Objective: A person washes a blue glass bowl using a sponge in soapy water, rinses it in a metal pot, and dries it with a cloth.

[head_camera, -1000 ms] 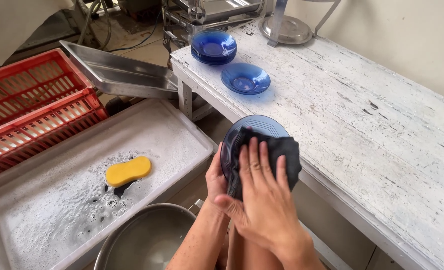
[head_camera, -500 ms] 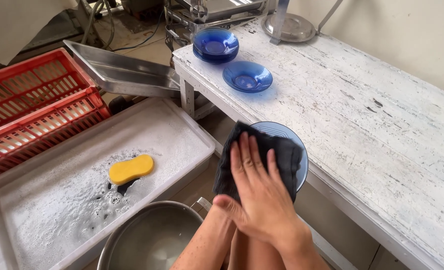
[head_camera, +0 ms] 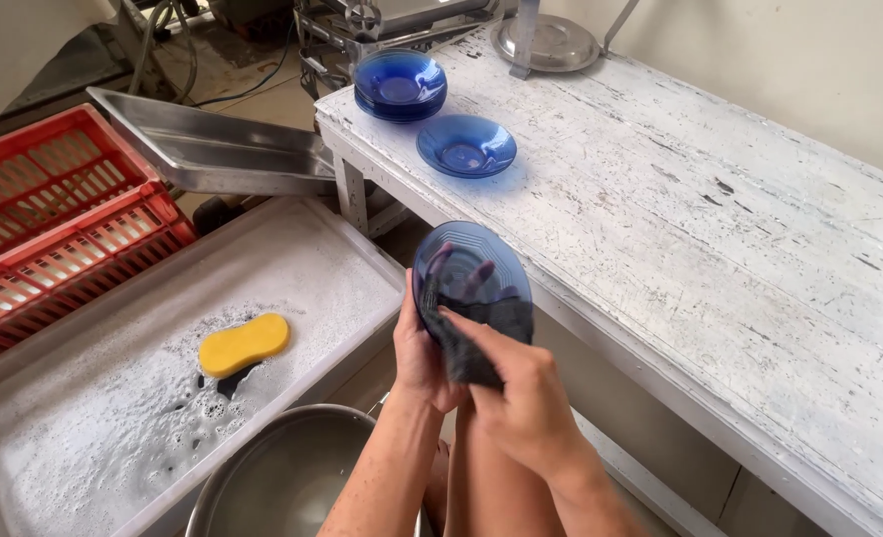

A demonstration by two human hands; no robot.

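A sponge (head_camera: 244,343) lies in the soapy tray (head_camera: 84,438), middle. The left hand (head_camera: 420,348) is closed on the plate's (head_camera: 471,273) left rim, held upright just off the table's (head_camera: 720,249) front edge. Glass: stiff, likely wet, slippery and fragile, best gripped by the rim. The right hand (head_camera: 521,393), curled, presses a dark cloth (head_camera: 476,343) to it.
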